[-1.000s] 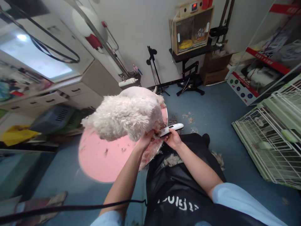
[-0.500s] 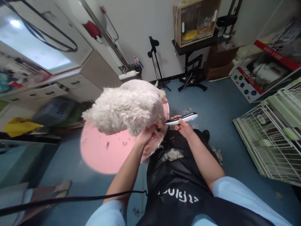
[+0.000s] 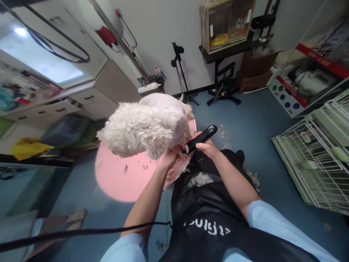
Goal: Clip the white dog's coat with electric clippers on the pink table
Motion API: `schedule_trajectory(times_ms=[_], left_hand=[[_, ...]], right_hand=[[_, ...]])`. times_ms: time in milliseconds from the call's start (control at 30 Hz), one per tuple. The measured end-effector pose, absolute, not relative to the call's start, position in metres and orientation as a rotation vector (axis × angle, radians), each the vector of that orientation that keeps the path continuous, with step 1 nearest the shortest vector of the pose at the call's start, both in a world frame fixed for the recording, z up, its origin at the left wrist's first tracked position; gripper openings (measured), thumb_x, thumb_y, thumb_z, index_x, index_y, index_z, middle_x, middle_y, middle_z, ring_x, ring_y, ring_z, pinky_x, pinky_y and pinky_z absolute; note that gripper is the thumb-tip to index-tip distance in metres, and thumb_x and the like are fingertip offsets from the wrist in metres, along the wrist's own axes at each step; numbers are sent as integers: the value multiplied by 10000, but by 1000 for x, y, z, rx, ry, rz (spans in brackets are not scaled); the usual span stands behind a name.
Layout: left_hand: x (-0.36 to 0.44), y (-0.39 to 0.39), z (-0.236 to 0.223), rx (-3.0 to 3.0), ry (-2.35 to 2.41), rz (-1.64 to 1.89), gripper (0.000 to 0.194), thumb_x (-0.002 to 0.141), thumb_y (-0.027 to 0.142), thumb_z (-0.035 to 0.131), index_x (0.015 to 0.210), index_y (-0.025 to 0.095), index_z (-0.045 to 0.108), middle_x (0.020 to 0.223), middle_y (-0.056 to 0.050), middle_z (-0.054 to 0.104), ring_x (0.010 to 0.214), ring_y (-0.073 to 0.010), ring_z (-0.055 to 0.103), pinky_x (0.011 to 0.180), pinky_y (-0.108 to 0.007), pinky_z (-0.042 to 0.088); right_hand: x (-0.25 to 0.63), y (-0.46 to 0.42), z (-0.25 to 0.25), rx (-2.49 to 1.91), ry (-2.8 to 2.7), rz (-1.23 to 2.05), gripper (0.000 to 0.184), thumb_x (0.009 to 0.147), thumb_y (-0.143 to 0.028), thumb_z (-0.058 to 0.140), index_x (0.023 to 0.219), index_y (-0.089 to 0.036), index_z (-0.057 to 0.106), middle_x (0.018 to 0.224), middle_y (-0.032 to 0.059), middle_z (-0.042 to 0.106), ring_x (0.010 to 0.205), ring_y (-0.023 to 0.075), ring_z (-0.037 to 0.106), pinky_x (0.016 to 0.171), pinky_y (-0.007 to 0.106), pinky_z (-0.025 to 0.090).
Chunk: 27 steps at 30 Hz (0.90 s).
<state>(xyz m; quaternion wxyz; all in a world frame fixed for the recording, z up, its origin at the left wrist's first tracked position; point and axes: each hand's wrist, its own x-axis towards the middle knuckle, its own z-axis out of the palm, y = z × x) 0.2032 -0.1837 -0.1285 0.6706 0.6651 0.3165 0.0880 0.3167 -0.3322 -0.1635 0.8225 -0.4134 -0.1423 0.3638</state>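
Note:
A white curly-haired dog (image 3: 139,127) is on a round pink grooming table (image 3: 120,178), its back clipped short and its near end still fluffy. My left hand (image 3: 172,155) is closed at the dog's lower side, on what looks like its leg; the fingertips are partly hidden. In my right hand (image 3: 208,148) is a black and white hair clipper (image 3: 203,138), gripped around its body. The clipper's head points down and left, close beside my left hand and the leg. Loose hair lies on the table's near right edge.
Clipped fur (image 3: 201,179) lies on my black apron (image 3: 207,203). A wire cage (image 3: 313,160) stands to the right. Behind the table are a black stand (image 3: 180,72) and a wooden case (image 3: 229,29). Drawers (image 3: 89,96) line the left. A person's feet (image 3: 75,220) show at lower left.
The clipper has turned over, showing its black side, and its head has swung down and left toward my left hand. My right hand has shifted slightly left. The dog has hardly moved.

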Motion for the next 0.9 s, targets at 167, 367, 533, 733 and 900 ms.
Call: schedule_trajectory(times_ms=[167,367,533,733,900], left_hand=[[204,-187,-130,1495,698,227,139,608,310,600,603,172,609,504,34,535,428,-75,401,429,-215,262],[202,-179,-136,1556,646,147,171,650,332,586,621,171,638,509,13,577,398,-90,419,409,-236,277],[197,-175,-138,1593,613,115,156,687,313,578,655,180,652,570,16,611,452,-94,466,433,-227,314],[197,-174,-140,1576,583,86,199,694,344,563,668,170,655,555,18,601,421,-83,439,422,-229,298],[195,-173,-140,1617,588,105,208,709,342,553,664,168,658,584,6,620,442,-85,447,430,-228,319]], right_hand=[[321,-329,-166,-959,-382,754,323,525,-192,749,838,-207,672,768,-26,731,722,176,657,666,278,514],[335,-323,-155,-1109,-640,780,178,550,-169,733,721,-168,686,667,-27,679,648,152,610,652,274,502],[345,-320,-150,-1146,-676,777,209,527,-174,727,727,-166,671,687,-25,673,673,154,610,671,277,508],[342,-317,-160,-1155,-722,889,211,547,-207,711,745,-163,654,673,-23,654,628,143,585,611,265,491],[348,-315,-157,-1289,-764,905,180,527,-179,718,683,-157,632,622,-33,617,603,130,559,573,239,456]])
